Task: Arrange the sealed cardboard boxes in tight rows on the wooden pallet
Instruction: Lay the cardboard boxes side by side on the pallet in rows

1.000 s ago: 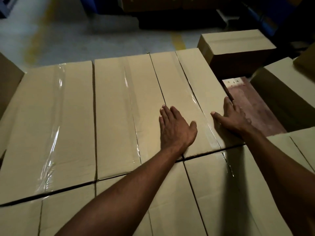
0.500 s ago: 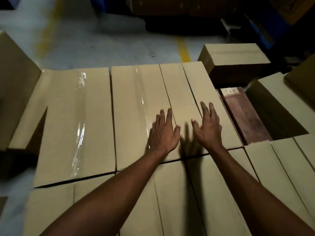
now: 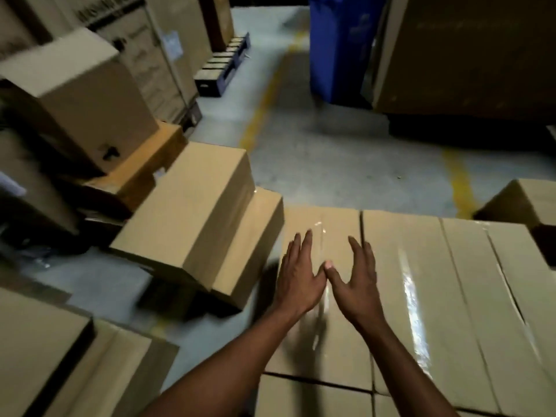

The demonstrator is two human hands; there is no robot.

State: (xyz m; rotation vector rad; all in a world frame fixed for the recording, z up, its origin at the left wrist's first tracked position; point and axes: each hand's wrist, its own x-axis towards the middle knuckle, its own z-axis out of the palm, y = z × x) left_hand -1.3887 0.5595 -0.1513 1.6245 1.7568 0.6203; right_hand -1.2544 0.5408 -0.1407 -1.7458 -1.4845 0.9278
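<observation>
Flat brown tape-sealed cardboard box (image 3: 322, 302) under left hand (image 3: 296, 279) and right hand (image 3: 356, 285); both hands flat, fingers straight, gripping nothing

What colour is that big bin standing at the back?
Blue; the bin shows in the head view, beyond the boxes.

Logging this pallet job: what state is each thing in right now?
Left hand: open, flat over the taped box.
Right hand: open, beside the left, thumbs touching.
Taped box: sealed, in the row.
Neighbouring box: sealed, tight alongside.
Loose box: closed, tilted, off the row.
</observation>
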